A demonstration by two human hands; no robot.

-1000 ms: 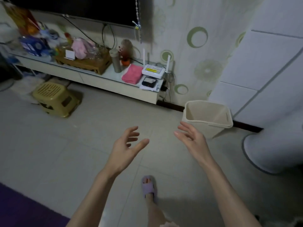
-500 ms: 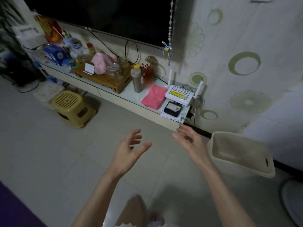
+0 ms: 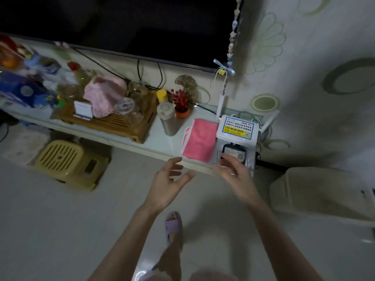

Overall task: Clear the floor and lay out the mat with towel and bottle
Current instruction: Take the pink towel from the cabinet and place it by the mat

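On the desk (image 3: 156,138) a capped bottle (image 3: 167,116), probably rigid and smooth, best gripped mid-body, stands left of a folded pink towel (image 3: 199,140), soft, light, easily pinched at its near edge; left hand (image 3: 166,183) and right hand (image 3: 235,173) hover spread wide, empty.

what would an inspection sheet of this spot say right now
surface: white shelf holds the goods; tiled floor below.
job's things: pink towel folded on the shelf, bottle upright beside it; mat not in view.
clutter: wooden tray, router, yellow stool on the floor.
hands: left hand and right hand open, holding nothing, near the shelf edge.
cables: black cables hang behind the tray.
surroundings: bin at right, dark screen above.
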